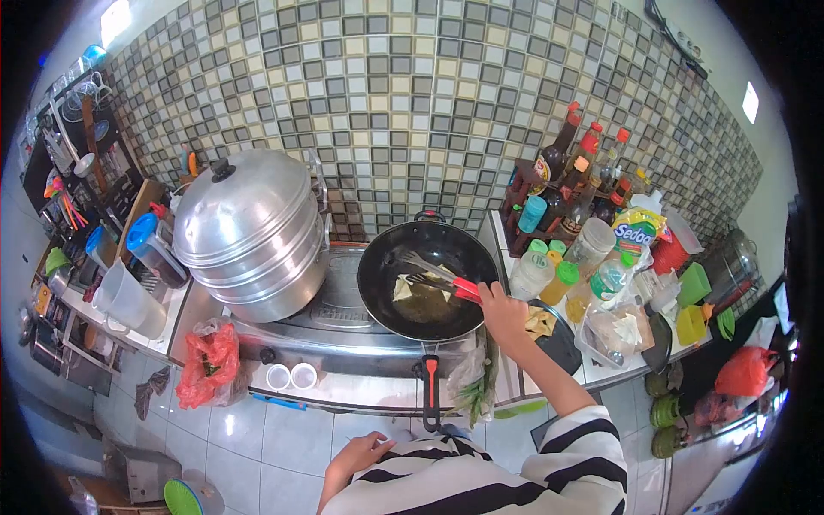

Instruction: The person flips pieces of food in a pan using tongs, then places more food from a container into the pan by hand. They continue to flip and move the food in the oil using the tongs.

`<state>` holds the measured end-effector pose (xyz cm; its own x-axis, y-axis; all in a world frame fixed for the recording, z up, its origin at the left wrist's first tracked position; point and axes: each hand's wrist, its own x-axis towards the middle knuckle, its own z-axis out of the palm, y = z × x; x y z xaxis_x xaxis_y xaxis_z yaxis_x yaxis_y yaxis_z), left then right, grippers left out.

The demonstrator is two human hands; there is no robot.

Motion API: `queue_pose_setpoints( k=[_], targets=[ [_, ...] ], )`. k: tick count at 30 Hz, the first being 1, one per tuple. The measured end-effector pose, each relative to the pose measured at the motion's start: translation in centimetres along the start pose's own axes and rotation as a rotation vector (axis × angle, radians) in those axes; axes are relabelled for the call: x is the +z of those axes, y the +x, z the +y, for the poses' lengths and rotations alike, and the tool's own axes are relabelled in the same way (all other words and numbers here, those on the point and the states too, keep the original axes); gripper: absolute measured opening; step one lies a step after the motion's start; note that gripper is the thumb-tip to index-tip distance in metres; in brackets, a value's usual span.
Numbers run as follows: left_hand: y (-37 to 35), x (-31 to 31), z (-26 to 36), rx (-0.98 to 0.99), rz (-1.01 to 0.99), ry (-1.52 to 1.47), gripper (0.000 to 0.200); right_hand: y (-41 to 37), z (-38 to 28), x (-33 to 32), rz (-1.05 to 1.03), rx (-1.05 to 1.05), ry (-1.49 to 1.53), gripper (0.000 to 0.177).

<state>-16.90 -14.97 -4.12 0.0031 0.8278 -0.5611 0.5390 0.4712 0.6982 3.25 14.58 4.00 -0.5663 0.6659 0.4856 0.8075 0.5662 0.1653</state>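
My right hand point(505, 313) is wrapped round the red handle of a pair of metal tongs point(429, 268). The tongs reach over the black wok point(378, 296), their tips among the food. In the wok, pale folded pieces point(402, 289) lie in shallow oil, partly covered by the tongs. Beyond my right wrist, golden pieces point(539, 323) sit on a dark plate point(562, 348), partly hidden by my arm. My left hand point(356, 455) rests low by the striped shirt, away from the stove, fingers loosely extended and seemingly holding nothing.
A large aluminium steamer pot point(257, 249) stands left of the wok. The wok's long handle point(431, 395) points towards me. Two white cups point(290, 376) and a red plastic bag point(209, 362) line the front edge. Bottles point(566, 184) and jars point(532, 273) crowd the right counter.
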Motion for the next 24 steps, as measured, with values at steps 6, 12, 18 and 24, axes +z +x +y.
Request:
queue_pose_setpoints(
  k=[6, 12, 18, 24],
  targets=[
    [0.4, -0.1, -0.3, 0.010, -0.006, -0.017, 0.049, -0.6, 0.4, -2.8, -0.143, 0.100, 0.036, 0.031],
    [0.9, -0.2, -0.2, 0.013, -0.024, -0.034, 0.048, -0.2, 0.0, -2.9, -0.161, 0.162, 0.044, 0.030],
    [0.3, -0.5, 0.1, -0.029, -0.042, -0.028, 0.049, 0.0, 0.3, -3.5, -0.093, 0.176, 0.023, 0.022],
    [0.2, -0.2, -0.5, 0.002, -0.016, -0.048, 0.049, -0.2, -0.2, -5.2, -0.231, 0.166, 0.020, 0.024]
  ],
)
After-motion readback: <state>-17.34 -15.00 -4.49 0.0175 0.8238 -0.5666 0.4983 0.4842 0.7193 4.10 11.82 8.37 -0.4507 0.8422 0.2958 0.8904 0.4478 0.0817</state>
